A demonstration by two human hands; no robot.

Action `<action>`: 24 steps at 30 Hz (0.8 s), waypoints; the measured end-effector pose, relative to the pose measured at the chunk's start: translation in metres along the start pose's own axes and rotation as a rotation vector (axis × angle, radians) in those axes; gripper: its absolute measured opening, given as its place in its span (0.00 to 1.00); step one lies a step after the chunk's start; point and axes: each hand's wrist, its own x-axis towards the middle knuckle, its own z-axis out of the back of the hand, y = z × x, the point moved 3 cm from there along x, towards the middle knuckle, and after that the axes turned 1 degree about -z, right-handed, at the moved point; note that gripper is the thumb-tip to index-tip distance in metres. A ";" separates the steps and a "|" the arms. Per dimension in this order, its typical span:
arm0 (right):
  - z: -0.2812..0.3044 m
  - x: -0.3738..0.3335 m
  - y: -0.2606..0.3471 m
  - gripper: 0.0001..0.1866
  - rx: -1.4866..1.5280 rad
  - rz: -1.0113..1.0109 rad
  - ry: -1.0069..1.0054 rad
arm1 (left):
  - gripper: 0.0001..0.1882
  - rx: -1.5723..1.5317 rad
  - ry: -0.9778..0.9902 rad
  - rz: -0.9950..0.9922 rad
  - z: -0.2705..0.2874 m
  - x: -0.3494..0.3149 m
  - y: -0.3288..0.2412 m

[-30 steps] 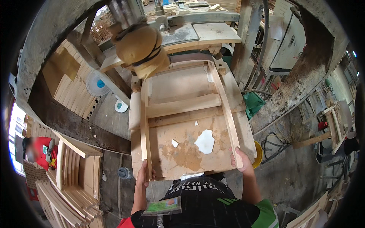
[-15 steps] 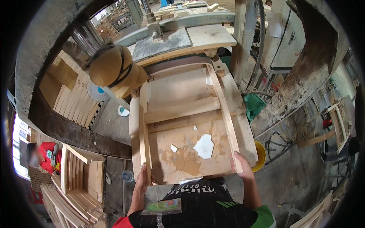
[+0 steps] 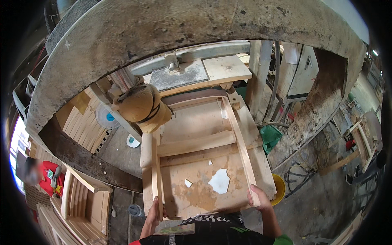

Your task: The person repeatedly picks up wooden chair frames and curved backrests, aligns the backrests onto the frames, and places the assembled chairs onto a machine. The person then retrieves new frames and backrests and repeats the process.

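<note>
I note 2 hands on the wooden frame (image 3: pixel 196 143) atop the workbench (image 3: pixel 261 175): left hand (image 3: pixel 154 210) grasping its near-left rail, right hand (image 3: pixel 258 199) clenched on its near-right rail.

A worn worktop (image 3: pixel 192 192) of pale board fills the middle of the view, its surface stained brown and chipped, with 1 large white patch (image 3: pixel 220 181) and 2 smaller ones beside it. A wooden chair frame (image 3: pixel 196 143) lies flat on it: 2 long side rails run away from the person, joined by a broad curved crosspiece (image 3: pixel 196 143) about halfway along. The left rail (image 3: pixel 156 171) overhangs the near edge; the right rail (image 3: pixel 241 151) slants across the worktop's right side. Beyond the far end stands a grey machine table (image 3: pixel 179 76) with a pale board (image 3: pixel 226 67) on it
</note>
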 end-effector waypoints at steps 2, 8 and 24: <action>0.000 -0.001 0.001 0.18 0.003 -0.010 -0.007 | 0.39 -0.002 -0.014 0.012 0.002 0.002 0.002; -0.002 -0.002 0.000 0.18 -0.011 0.017 0.004 | 0.39 -0.066 -0.008 0.023 0.004 0.007 0.006; 0.014 0.012 -0.011 0.24 0.012 -0.053 0.053 | 0.40 -0.015 0.021 -0.065 0.014 0.008 0.021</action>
